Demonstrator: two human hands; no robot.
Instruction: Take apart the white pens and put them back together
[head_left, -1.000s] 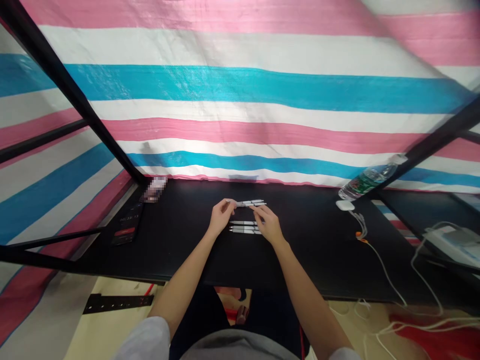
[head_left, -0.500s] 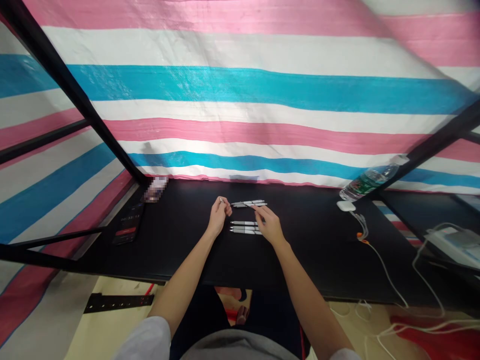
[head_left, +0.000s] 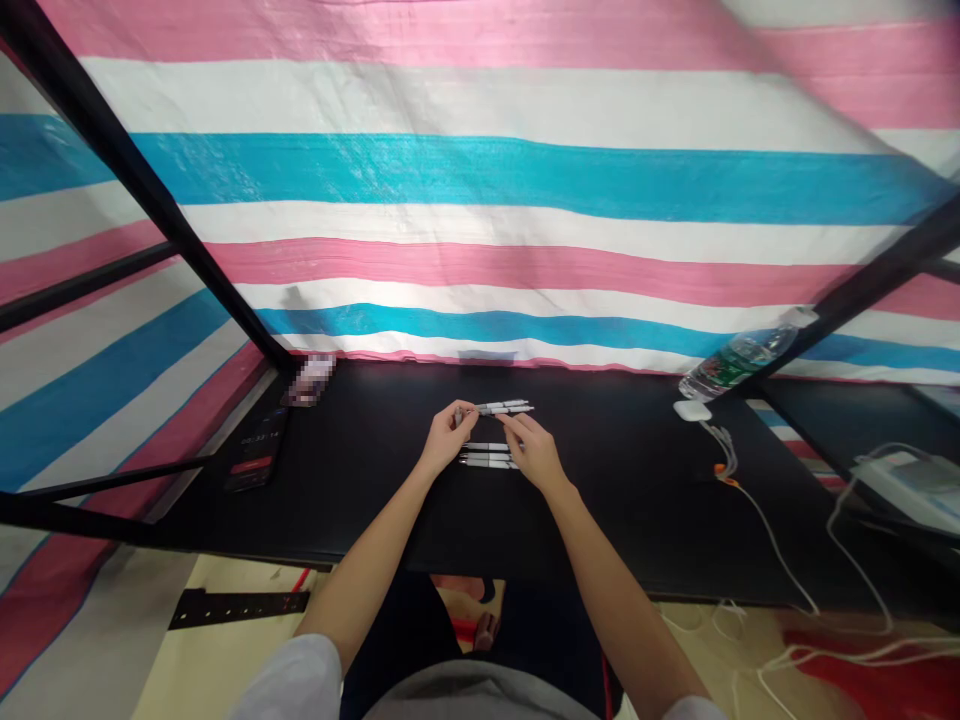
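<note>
Two rows of white-and-grey pens lie on the black table. The far row of pens (head_left: pixel 514 406) sits just beyond my fingertips, and the near row of pens (head_left: pixel 489 457) lies between my wrists. My left hand (head_left: pixel 448 438) is closed in a pinch at the left end of the far row. A small greyish bit shows at its fingers, too small to name. My right hand (head_left: pixel 534 452) has its fingers bent together just in front of the far pens and covers the right ends of the near ones. What its fingertips grip is too small to make out.
A phone (head_left: pixel 255 450) with a timer on its screen lies at the left, below a blurred-out item (head_left: pixel 311 380). On the right are a water bottle (head_left: pixel 739 360), a white charger (head_left: pixel 691 411) with cables, and a white device (head_left: pixel 911 485). Black frame bars flank the table.
My left hand has moved right, its fingers now reaching the left end of the far pens. My right hand has shifted slightly left and down, closer to the left hand.
</note>
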